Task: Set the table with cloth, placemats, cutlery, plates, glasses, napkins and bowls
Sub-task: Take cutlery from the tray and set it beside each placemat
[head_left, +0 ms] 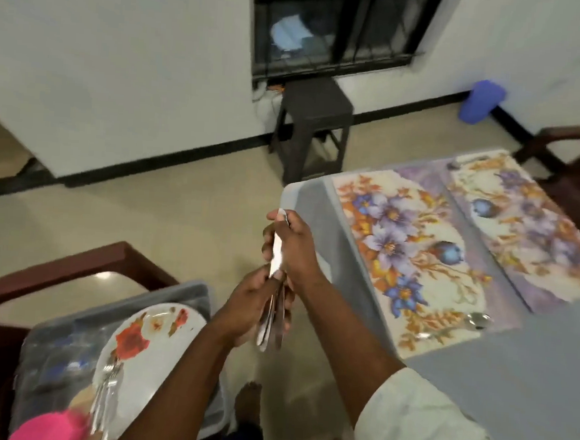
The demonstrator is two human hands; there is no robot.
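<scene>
Cutlery: a bunch of knives (272, 316), held in the air between the bin and the table edge, over the floor.
Left hand (253, 306): fingers curled round the bunch, blades hanging down out of the fist.
Right hand (288, 245): closed on a single knife (276, 253), apparently drawing it up out of the bunch; its tip shows above the thumb.
Table (529, 367): grey cloth on, two floral placemats (413, 259) laid side by side; a spoon (479, 320) lies by the near mat's right edge, another (454, 165) at the far mat's end.
Bin (67, 335): on a chair at the left, carrying a flowered plate (156, 344) with forks (106, 399) lying on it.
Step in hand: likely separating one knife to lay by a mat.
Doing it well: keep the left grip firm so the rest do not slip out; pull the one knife straight along its length; set it parallel to the mat's edge, just beside it, matching the spoon's line.
Risk: loose knives dropping to the floor near the bare foot (250, 402).
</scene>
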